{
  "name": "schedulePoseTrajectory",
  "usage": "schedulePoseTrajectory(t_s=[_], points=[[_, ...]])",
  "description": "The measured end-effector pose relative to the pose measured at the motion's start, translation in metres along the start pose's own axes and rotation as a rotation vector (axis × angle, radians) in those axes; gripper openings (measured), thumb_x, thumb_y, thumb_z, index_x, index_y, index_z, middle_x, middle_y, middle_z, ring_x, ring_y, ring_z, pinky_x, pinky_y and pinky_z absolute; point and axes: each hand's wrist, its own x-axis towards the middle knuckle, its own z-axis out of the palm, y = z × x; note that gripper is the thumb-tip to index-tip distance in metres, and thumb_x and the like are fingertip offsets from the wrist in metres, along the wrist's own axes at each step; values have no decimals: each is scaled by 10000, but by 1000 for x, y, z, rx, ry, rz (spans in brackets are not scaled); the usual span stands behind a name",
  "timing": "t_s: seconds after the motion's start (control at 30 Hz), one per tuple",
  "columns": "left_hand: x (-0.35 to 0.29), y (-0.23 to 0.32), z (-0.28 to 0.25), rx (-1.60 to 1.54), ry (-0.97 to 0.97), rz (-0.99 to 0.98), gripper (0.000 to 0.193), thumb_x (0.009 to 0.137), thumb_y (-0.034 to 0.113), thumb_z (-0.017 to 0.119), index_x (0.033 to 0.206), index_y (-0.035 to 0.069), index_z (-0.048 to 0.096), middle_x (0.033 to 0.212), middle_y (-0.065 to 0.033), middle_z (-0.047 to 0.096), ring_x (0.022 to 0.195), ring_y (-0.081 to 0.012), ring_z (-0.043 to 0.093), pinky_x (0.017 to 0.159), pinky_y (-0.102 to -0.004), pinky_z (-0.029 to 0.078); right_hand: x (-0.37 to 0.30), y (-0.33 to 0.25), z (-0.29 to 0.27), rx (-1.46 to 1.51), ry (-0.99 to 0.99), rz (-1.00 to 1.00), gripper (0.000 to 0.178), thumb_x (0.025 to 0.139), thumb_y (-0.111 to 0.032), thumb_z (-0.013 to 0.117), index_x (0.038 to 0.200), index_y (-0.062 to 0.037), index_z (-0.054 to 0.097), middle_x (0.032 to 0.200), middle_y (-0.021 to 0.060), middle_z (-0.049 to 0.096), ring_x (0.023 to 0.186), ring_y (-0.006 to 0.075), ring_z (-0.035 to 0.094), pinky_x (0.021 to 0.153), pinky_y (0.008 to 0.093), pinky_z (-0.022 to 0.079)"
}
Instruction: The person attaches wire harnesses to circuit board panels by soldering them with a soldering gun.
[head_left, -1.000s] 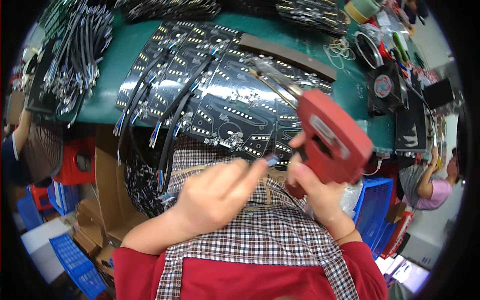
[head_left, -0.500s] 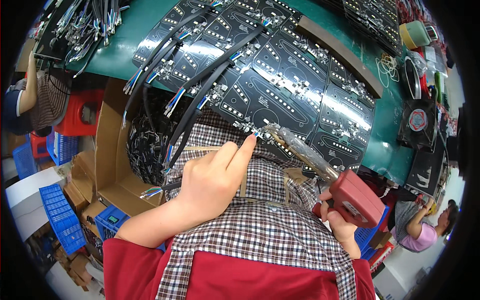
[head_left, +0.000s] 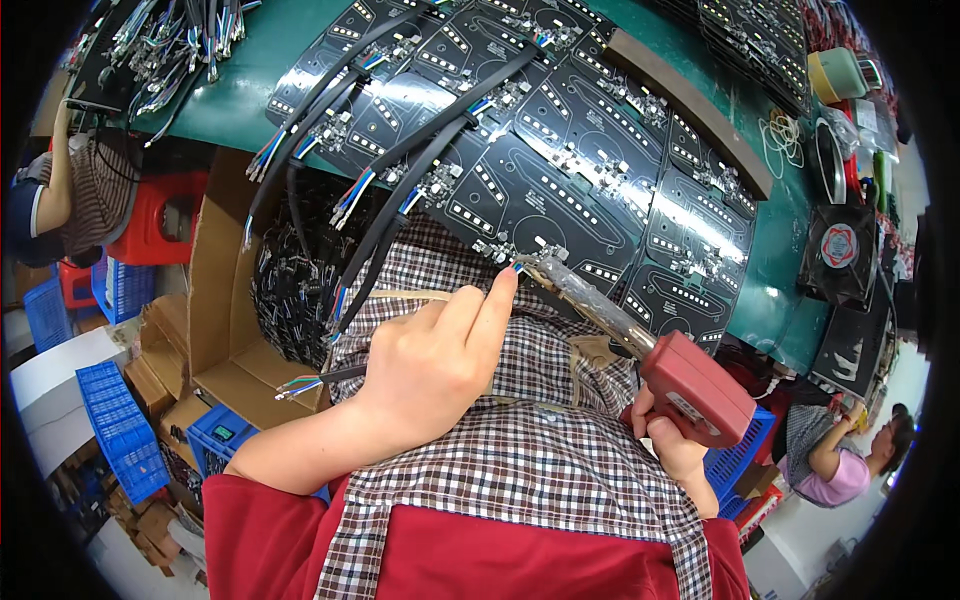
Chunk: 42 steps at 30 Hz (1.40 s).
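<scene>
My left hand (head_left: 430,355) is closed round a black multi-wire cable (head_left: 345,373). Its loose end with coloured wires sticks out beside the wrist, and blue wire shows at the index fingertip. That fingertip rests at the near edge of a black circuit board panel (head_left: 545,195) with rows of small light squares. In my right hand (head_left: 672,440) is a red soldering gun (head_left: 697,390), gripped by its handle. The gun's tip reaches the same spot, right by the left fingertip. Several black cables (head_left: 415,180) with coloured wire ends run from the panel over its left edge.
A dark bar (head_left: 690,110) lies across the panel's far right side on the green table (head_left: 775,310). A cardboard box (head_left: 225,260) of cables stands at left. A fan (head_left: 838,247) is at right. Two other people sit at the left and right edges.
The soldering gun has shifted slightly left, bringing its tip closer to my left fingertip. My left hand has hardly moved and still holds the cable.
</scene>
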Motion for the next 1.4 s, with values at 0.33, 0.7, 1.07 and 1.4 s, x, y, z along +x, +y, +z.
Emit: schedulePoseTrajectory(t_s=[0.33, 0.7, 1.07, 1.4], points=[[1, 4, 0, -6, 15, -32, 397, 687, -16, 614, 1084, -3, 604, 626, -5, 409, 439, -107, 431, 374, -254, 339, -6, 7, -19, -528, -37, -94, 556, 676, -154, 745, 1166, 8, 539, 1103, 161, 596, 915, 282, 623, 762, 343, 498], [0, 3, -1, 69, 1, 18, 430, 667, 64, 561, 1088, -15, 599, 643, 2, 388, 482, -79, 453, 374, -211, 371, -12, 10, -21, -653, 2, -119, 317, 666, -128, 701, 964, -31, 652, 1009, 166, 629, 915, 319, 624, 799, 378, 495], [1, 2, -2, 118, -4, 49, 436, 645, 85, 563, 1070, 1, 609, 652, 4, 393, 495, -85, 450, 374, -202, 375, -9, 15, -16, -608, -3, -162, 388, 674, -173, 724, 1023, -26, 642, 1108, 179, 598, 969, 315, 614, 823, 369, 499], [3, 10, -7, 213, -69, 28, 484, 626, 45, 560, 1107, 15, 603, 660, -6, 387, 518, -103, 454, 388, -229, 348, -13, 16, -15, -807, -23, -98, 361, 679, -123, 693, 1022, -28, 635, 1094, 158, 608, 962, 308, 616, 801, 359, 510]])
